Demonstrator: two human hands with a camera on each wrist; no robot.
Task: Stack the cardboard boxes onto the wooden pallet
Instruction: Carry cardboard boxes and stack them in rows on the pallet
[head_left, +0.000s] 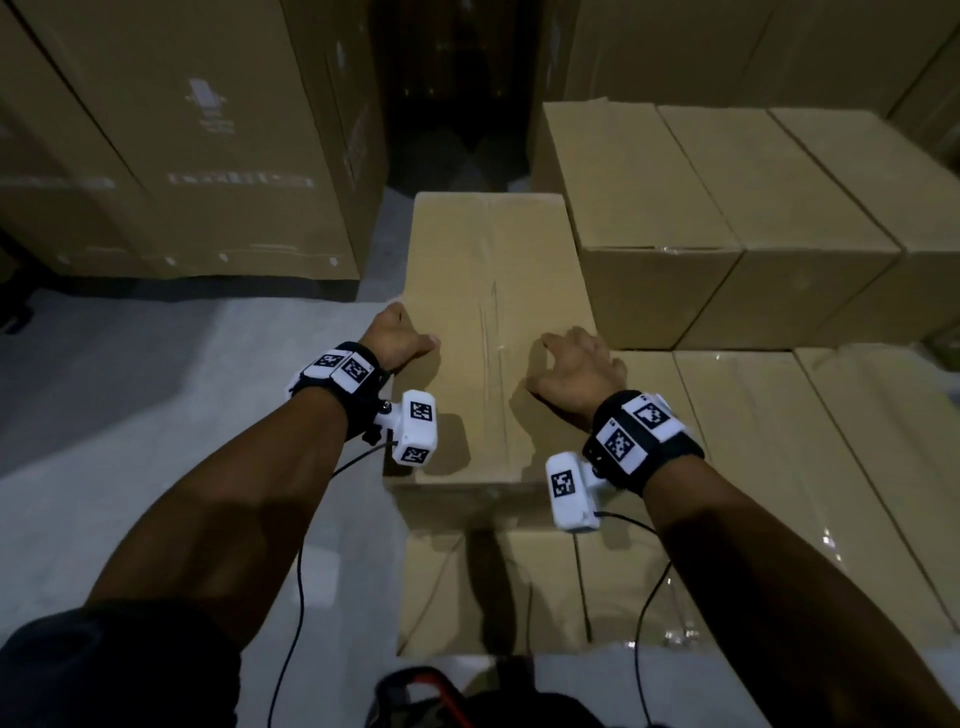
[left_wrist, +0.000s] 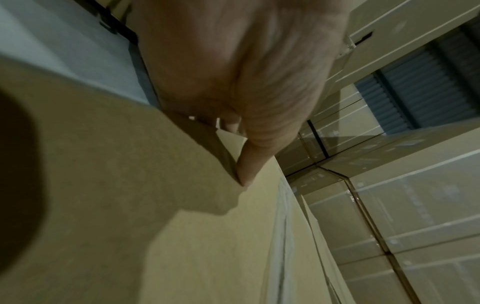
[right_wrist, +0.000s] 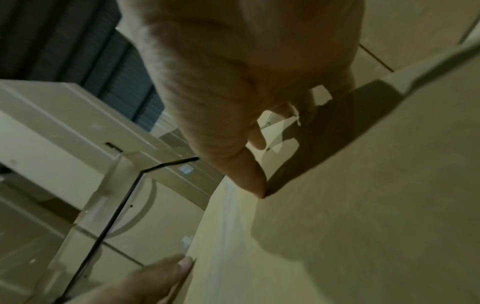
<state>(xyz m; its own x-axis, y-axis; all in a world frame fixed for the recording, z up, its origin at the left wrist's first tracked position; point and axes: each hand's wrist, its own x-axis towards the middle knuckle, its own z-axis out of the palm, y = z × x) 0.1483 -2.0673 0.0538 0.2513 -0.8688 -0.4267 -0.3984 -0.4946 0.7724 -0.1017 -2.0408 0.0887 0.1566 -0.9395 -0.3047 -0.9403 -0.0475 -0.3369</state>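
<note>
A long taped cardboard box (head_left: 493, 291) lies on a lower layer of boxes (head_left: 737, 467), beside a higher row of boxes (head_left: 675, 208). My left hand (head_left: 397, 338) grips its left edge, thumb on top and fingers down the side. My right hand (head_left: 571, 364) holds the right edge, thumb on the top face and fingers curled towards the gap beside the neighbouring box. The left wrist view shows the left thumb (left_wrist: 249, 164) pressed on the box top (left_wrist: 130, 205). In the right wrist view the right thumb (right_wrist: 249, 176) touches the box (right_wrist: 363, 205). No pallet is visible.
Tall cartons (head_left: 156, 156) stand at the back left, with a dark gap (head_left: 457, 104) between them and the right-hand stack. Grey floor (head_left: 156, 374) lies to the left. A red and black object (head_left: 426, 696) sits at the bottom edge.
</note>
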